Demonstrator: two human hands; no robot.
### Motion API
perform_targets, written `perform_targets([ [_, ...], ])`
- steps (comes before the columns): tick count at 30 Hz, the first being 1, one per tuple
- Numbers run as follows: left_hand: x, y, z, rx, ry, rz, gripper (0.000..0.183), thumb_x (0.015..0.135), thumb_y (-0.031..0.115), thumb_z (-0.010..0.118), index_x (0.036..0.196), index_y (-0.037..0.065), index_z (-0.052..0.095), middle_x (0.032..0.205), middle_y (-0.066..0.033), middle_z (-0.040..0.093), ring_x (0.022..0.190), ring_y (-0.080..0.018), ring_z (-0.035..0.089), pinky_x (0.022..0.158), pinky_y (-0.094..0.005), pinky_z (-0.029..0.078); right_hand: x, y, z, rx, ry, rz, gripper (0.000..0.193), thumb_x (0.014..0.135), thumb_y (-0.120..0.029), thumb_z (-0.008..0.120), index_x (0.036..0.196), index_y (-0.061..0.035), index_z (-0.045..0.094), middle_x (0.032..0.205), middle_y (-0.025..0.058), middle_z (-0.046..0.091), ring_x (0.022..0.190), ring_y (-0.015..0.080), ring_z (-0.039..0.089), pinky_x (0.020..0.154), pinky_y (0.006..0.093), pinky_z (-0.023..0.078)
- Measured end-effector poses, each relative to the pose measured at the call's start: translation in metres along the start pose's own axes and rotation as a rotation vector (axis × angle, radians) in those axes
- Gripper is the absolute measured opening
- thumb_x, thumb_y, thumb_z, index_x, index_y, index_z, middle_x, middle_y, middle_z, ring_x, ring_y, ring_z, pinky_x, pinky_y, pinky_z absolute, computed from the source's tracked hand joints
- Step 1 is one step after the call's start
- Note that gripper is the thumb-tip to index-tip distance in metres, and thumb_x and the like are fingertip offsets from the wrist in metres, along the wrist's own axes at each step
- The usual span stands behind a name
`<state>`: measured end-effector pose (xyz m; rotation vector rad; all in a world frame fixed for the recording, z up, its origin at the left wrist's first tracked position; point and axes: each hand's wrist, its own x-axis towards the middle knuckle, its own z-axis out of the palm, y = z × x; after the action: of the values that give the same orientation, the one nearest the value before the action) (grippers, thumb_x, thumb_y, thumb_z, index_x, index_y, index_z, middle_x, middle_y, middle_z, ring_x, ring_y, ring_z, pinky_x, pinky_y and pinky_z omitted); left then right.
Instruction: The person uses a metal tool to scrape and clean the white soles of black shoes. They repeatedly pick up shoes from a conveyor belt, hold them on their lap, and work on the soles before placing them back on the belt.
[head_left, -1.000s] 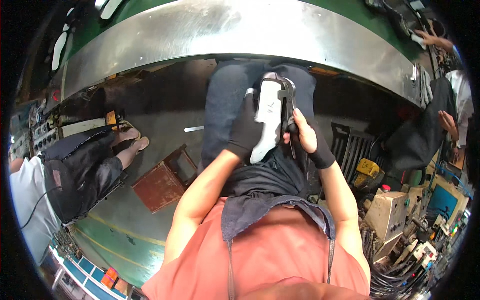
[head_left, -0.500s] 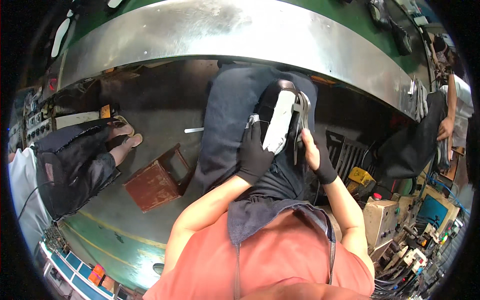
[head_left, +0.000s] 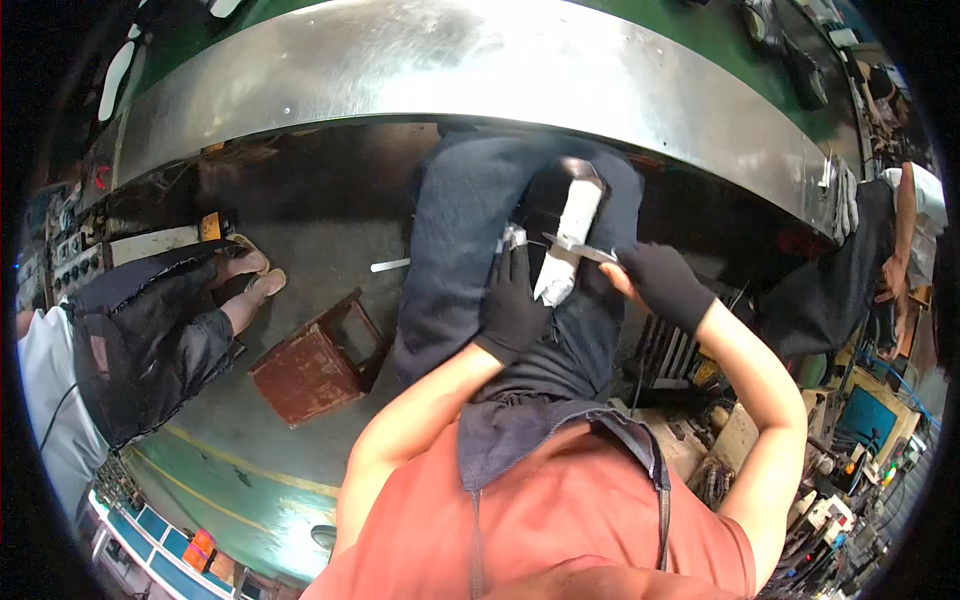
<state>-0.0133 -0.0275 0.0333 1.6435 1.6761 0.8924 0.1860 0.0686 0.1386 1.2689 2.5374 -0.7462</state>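
Observation:
An upturned shoe (head_left: pixel 575 218), with a long whitish underside and a shiny dark toe, lies between my thighs on dark cloth. My left hand (head_left: pixel 512 305), in a dark glove with pale tape at the fingertips, lies along its left side near the white heel end. Those fingers are stretched out, and whether they press on the shoe is hard to see. My right hand (head_left: pixel 660 285), also gloved with bare fingertips, is closed around a hammer-like metal tool (head_left: pixel 585 248). The tool's head is over the middle of the white underside; contact cannot be made out.
A broad metal bench edge (head_left: pixel 450 75) curves across ahead of my knees. At left stand a reddish-brown stool (head_left: pixel 310 370) and a seated person (head_left: pixel 150 340). To the right are another person's arm (head_left: pixel 898 240), dark cloth, and cluttered machinery (head_left: pixel 840 490).
My right hand has risen and swung outward from the shoe's right side. The metal tool now lies across the white underside instead of along its edge. My left hand has barely moved.

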Motion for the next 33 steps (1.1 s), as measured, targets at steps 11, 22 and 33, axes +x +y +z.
perform_targets([
  [11, 0.049, 0.003, -0.005, -0.09, 0.048, -0.043, 0.054, 0.097, 0.027, 0.041, 0.139, -0.006, 0.031, 0.136, -0.0338, 0.038, 0.127, -0.0465, 0.04, 0.106, -0.0448, 0.035, 0.008, 0.035, -0.027, 0.899, -0.639, 0.258, 0.052, 0.097, -0.048, 0.046, 0.09, 0.0019, 0.062, 0.072, 0.0146, 0.067, 0.065, 0.0227, 0.067, 0.063, 0.0367, 0.052],
  [22, 0.024, -0.035, 0.002, -0.28, -0.085, 0.026, 0.101, 0.073, 0.026, 0.075, 0.146, -0.005, 0.011, 0.134, -0.0346, 0.041, 0.113, -0.0482, 0.052, 0.091, -0.0449, 0.047, 0.001, -0.042, -0.046, 0.374, 0.223, -0.44, 0.039, 0.093, -0.04, 0.055, 0.088, -0.0013, 0.059, 0.079, 0.0227, 0.06, 0.072, 0.0399, 0.06, 0.064, 0.0438, 0.047],
  [33, -0.062, -0.045, 0.013, -0.499, -0.006, -0.438, 0.049, 0.097, 0.033, 0.048, 0.127, -0.005, 0.046, 0.113, -0.0208, 0.06, 0.106, -0.0298, 0.058, 0.092, -0.0367, 0.045, -0.069, -0.014, 0.07, 0.736, -0.319, 0.297, 0.038, 0.099, -0.033, 0.046, 0.093, 0.0016, 0.059, 0.072, 0.0195, 0.058, 0.064, 0.0247, 0.056, 0.062, 0.0374, 0.045],
])
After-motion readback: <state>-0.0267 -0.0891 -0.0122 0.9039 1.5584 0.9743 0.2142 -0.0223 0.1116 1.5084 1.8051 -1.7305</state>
